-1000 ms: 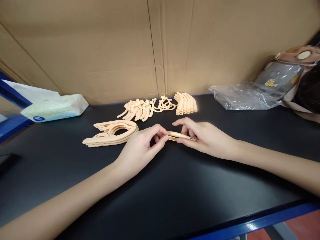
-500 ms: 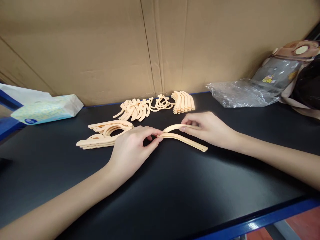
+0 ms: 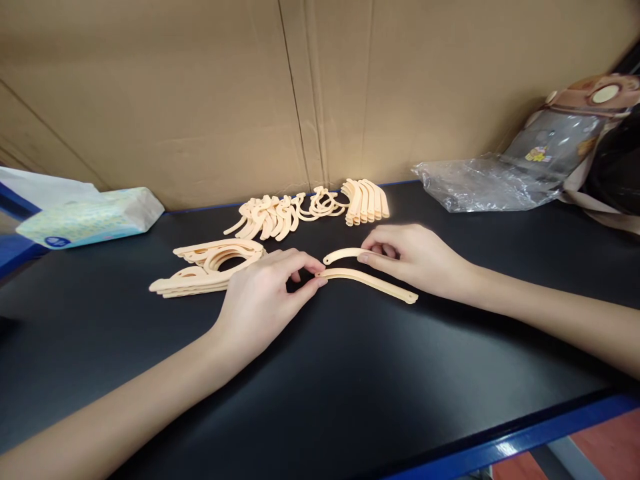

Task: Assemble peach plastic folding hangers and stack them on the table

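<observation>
My left hand pinches the left end of a long, curved beige hanger arm, which slants away to the right over the black table. Between the thumb and fingers of my right hand is a shorter-looking curved beige hanger piece. Its free end has a small hole and lies just above the long arm, a narrow gap apart; the rest is hidden in my fingers. Left of my left hand lies a stack of beige folding hangers, partly covered by that hand.
Along the back lie a pile of curved beige pieces, several hook-shaped pieces and a row of curved arms. A tissue pack is at left. A clear plastic bag and a bottle stand at right, before a cardboard wall.
The shorter piece in my right hand has come slightly away from the long arm, and its holed end now shows. My left hand keeps its pinch in nearly the same place.
</observation>
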`<state>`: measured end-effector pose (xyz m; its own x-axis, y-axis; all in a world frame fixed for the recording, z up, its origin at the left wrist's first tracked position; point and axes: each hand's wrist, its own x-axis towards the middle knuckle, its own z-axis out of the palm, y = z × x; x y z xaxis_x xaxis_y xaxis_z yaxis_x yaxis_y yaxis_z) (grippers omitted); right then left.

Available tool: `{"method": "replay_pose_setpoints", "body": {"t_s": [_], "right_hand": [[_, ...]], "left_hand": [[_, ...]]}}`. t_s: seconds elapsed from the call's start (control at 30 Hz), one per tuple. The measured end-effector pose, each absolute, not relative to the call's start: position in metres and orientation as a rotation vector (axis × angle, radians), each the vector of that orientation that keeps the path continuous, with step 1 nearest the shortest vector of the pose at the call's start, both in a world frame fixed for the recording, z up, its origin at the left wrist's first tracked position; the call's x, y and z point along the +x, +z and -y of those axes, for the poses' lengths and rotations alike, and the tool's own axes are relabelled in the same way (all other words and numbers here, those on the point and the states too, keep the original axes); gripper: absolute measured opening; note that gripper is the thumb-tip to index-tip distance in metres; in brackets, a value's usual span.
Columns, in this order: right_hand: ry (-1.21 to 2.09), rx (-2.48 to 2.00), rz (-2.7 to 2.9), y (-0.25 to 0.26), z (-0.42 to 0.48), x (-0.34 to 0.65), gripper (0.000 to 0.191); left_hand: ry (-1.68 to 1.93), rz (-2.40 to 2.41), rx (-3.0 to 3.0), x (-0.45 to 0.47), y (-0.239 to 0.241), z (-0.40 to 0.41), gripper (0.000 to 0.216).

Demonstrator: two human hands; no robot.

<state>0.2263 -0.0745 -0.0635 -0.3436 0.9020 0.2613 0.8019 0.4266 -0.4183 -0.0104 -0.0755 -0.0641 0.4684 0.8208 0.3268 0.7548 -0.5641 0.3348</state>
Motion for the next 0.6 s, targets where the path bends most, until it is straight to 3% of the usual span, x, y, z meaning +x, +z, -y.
{"method": "replay_pose_setpoints", "body": {"t_s": [0.4,0.6], "right_hand": [[0.238,-1.424,2.3,-0.063,0.081,0.221,0.024],[0.213,-1.419,2.386,-0.057,0.084,0.222,0.038]], "left_hand": [[0.743,-0.862,2.828,-0.011,-0.072,0.071,0.027],[0.769,-0.829,2.838,-0.011,-0.075,0.071,0.021]]}}
